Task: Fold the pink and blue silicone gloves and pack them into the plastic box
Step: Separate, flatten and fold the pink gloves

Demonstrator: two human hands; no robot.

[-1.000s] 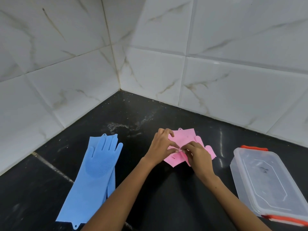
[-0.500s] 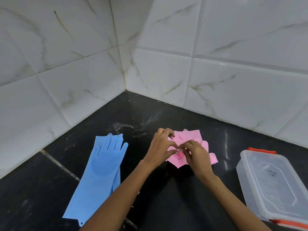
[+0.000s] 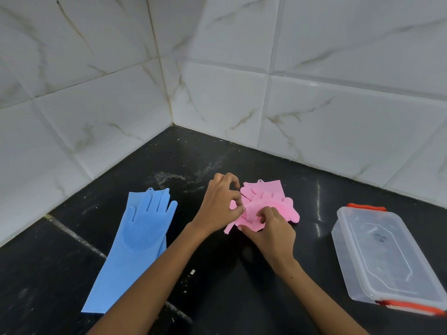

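The pink silicone gloves [image 3: 268, 199] lie bunched and partly folded on the black counter [image 3: 217, 274] in the middle. My left hand [image 3: 219, 204] pinches their left edge with thumb and fingers. My right hand [image 3: 271, 228] grips the near fold, fingers curled into the pink material. The blue silicone gloves [image 3: 137, 240] lie flat and stacked at the left, fingers pointing away from me. At the right stands the clear plastic box [image 3: 387, 259], its lid on, with orange clips at both ends.
White marble-look tiled walls [image 3: 314, 105] meet in a corner behind the counter. A pale grout line [image 3: 75, 235] crosses the counter at the left, and small white crumbs lie near my left forearm.
Both hands have gathered the pink gloves into a tighter bundle, the right hand curling under the near fold. The view has shifted slightly. The blue gloves and box have not moved.
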